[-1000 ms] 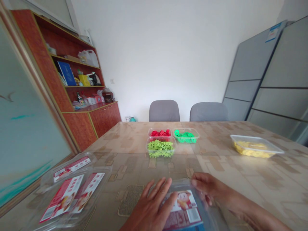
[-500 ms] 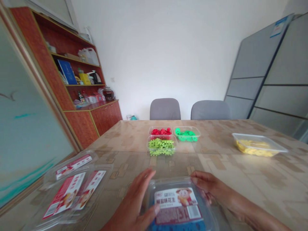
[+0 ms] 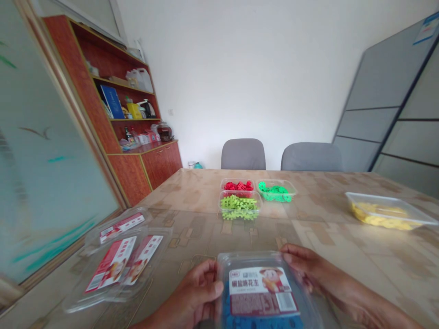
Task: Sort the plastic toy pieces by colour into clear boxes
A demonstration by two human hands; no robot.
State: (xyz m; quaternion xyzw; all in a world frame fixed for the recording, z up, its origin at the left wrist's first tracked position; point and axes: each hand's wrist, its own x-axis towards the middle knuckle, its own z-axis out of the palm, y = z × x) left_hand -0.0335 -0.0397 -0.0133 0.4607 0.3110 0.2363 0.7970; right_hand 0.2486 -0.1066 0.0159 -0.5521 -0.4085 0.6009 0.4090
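A clear plastic box (image 3: 262,292) with a peanut label on its lid is at the bottom centre, near the table's front edge. Blue pieces (image 3: 264,322) show through it below the label. My left hand (image 3: 202,292) grips the box's left side, thumb at the lid's edge and fingers curled beneath. On the far right corner, my right hand (image 3: 302,265) holds the rim, its fingers partly hidden behind the box. The lid lies over the box; whether it is snapped down I cannot tell.
Several clear labelled lids (image 3: 116,262) lie at the left. Ahead stand tubs of red pieces (image 3: 239,186), light green pieces (image 3: 240,206) and green pieces (image 3: 276,192). A tub of yellow pieces (image 3: 386,214) stands at the right. Two grey chairs (image 3: 243,154) are behind the table.
My left hand has closed from spread fingers to a grip on the box's left side. My right hand keeps its hold. The whole view has shifted a little to the left.
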